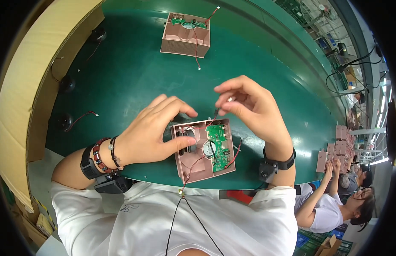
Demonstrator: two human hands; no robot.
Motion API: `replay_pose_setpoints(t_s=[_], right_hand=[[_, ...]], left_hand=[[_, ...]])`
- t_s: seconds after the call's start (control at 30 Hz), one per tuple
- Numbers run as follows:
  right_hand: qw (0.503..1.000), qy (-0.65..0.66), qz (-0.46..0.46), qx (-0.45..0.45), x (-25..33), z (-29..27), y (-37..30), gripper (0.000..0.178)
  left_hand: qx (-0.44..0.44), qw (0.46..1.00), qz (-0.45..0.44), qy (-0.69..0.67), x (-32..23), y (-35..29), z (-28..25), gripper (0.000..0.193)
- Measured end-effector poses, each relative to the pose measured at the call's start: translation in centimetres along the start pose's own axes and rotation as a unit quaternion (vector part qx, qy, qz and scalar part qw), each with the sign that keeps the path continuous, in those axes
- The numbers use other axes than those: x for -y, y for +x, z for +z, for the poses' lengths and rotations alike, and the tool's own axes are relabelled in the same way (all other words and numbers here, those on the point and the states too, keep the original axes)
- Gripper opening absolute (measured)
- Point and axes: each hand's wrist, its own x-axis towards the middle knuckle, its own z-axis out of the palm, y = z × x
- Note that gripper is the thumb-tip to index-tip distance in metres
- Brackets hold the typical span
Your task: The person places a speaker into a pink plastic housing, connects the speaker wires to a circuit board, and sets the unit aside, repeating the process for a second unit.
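Note:
An open pink plastic casing [199, 176] lies on the green table just in front of me. Inside it are a green circuit board [221, 155], a round silver part and a dark round speaker [188, 141]. My left hand [157, 128] is at the casing's left side, fingers spread and curved, its thumb resting over the speaker. Above the casing's far right corner, my right hand [253, 106] pinches a small white wire plug [231, 99]. A dark-sleeved cable runs from near those fingertips toward the casing. Another red-and-black wire [187, 179] hangs over the near edge.
A second pink casing [185, 46] with board and loose wires stands at the table's far side. Several dark round speakers [66, 121] with leads lie at left beside a large cardboard box [40, 81]. At right, co-workers [330, 209] sit near stacked pink casings [341, 134].

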Motion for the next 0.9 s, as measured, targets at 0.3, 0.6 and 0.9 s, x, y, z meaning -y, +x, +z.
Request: replay_pose_setpoints(t_s=[0.3,0.6,0.9], right_hand=[[0.963,0.267,-0.042,0.014,1.1,3.0,-1.4,0.023],[0.991,-0.023,-0.114,-0.067,1.6,2.6,-1.4,0.025],[0.939,-0.270,-0.200,-0.078,1.0,3.2,-1.2,0.024]], left_hand=[[-0.023,0.988,0.012,-0.152,-1.0,1.2,0.7,0.017],[-0.104,0.991,0.082,-0.030,-0.7,0.9,0.5,0.011],[-0.109,0.991,0.081,-0.008,-0.3,0.5,0.1,0.011]])
